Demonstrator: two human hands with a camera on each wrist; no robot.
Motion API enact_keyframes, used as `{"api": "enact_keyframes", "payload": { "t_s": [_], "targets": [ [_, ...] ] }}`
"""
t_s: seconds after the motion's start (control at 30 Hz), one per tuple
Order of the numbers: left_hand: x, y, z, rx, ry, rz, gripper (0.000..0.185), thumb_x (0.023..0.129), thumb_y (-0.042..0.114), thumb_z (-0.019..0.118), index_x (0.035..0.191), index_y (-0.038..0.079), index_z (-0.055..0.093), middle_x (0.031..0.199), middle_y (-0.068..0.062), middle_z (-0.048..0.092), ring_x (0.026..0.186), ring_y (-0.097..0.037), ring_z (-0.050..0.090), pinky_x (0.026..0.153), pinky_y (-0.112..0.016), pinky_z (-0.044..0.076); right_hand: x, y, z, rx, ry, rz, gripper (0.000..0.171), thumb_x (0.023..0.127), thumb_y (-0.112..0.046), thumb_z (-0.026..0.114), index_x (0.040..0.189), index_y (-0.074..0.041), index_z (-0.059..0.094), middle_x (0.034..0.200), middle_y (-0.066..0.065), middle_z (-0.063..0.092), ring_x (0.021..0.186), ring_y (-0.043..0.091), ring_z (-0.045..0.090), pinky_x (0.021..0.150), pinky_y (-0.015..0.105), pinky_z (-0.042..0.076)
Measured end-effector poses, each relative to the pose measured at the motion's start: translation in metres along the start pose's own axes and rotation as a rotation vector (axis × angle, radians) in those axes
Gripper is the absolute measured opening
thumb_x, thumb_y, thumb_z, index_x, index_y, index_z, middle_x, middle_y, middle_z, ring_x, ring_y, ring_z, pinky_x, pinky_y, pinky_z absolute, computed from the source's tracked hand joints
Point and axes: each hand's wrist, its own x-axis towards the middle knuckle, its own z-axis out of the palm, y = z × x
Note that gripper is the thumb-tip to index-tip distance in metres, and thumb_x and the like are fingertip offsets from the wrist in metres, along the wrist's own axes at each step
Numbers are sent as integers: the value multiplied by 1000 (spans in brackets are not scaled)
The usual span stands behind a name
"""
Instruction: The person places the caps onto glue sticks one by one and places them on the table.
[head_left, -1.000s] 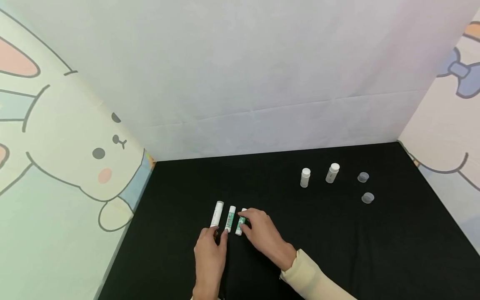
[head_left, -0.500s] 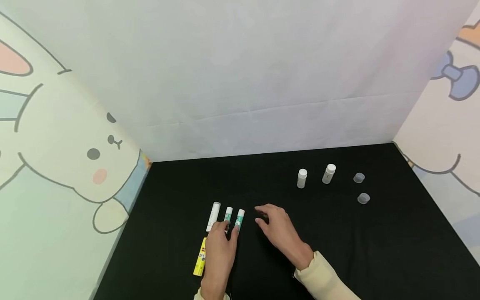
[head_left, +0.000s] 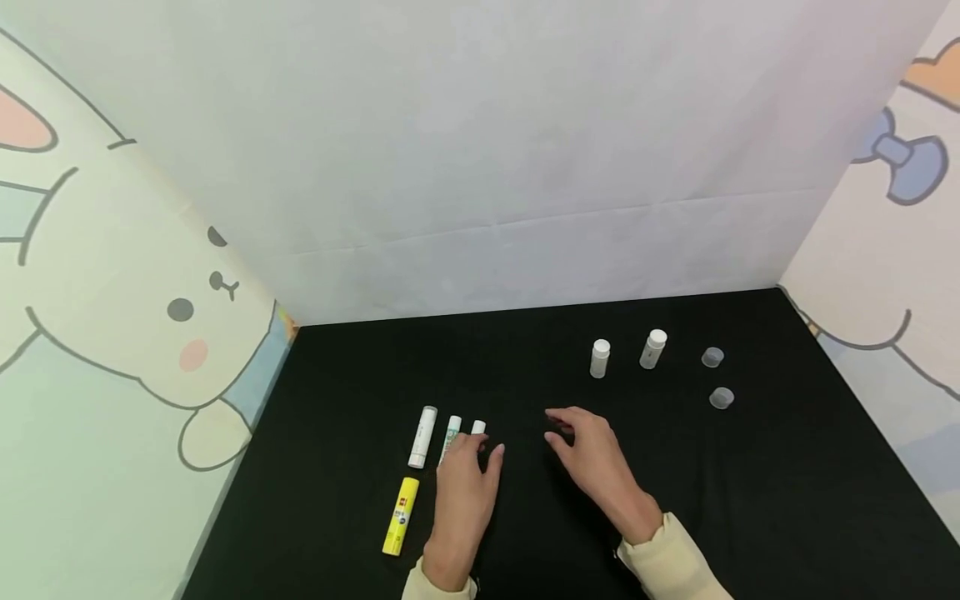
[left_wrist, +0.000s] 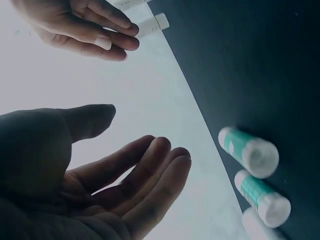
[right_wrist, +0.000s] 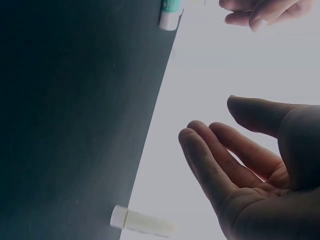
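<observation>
Three glue sticks lie side by side in the head view: a white one (head_left: 423, 437), a green-labelled one (head_left: 452, 435) and another green-labelled one (head_left: 478, 427) partly covered by my left hand (head_left: 463, 492). That hand has relaxed fingers and a free thumb; in the left wrist view nothing is between them, and the green-labelled sticks (left_wrist: 250, 150) sit apart from the fingertips. A yellow glue stick (head_left: 401, 517) lies left of it. My right hand (head_left: 598, 467) hovers over the black cloth, fingers loosely bent, holding nothing; the right wrist view shows the gap between thumb and fingers.
Farther back stand two white-capped tubes (head_left: 600, 358), the right one (head_left: 653, 349) slightly behind. Two small clear cups or caps (head_left: 712, 357) sit to their right. The black cloth (head_left: 525, 358) meets a pale backdrop (head_left: 487, 267) at the back, with printed side panels (head_left: 180, 367).
My right hand has left the rightmost green-labelled glue stick and moved right. My left hand has slid right from the white stick, bringing the yellow one into sight. The head view has shifted slightly.
</observation>
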Motion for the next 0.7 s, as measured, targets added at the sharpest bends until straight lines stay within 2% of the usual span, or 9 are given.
{"api": "enact_keyframes", "payload": {
  "t_s": [0.27, 0.7],
  "targets": [
    [4, 11, 11, -37, -19, 58, 21, 94, 13, 81, 107, -2, 76, 98, -11, 70, 88, -25, 71, 77, -41, 60, -2, 12, -14, -14, 32, 27, 32, 94, -2, 78, 126, 0, 74, 121, 17, 74, 105, 31, 74, 90, 50, 60],
    [11, 22, 22, -62, -49, 94, 20, 96, 15, 80, 108, -1, 76, 97, -8, 69, 87, -22, 69, 77, -39, 59, -6, 25, -30, -32, 77, 82, 31, 96, -4, 76, 127, 0, 74, 125, 18, 74, 106, 33, 74, 91, 52, 60]
  ]
}}
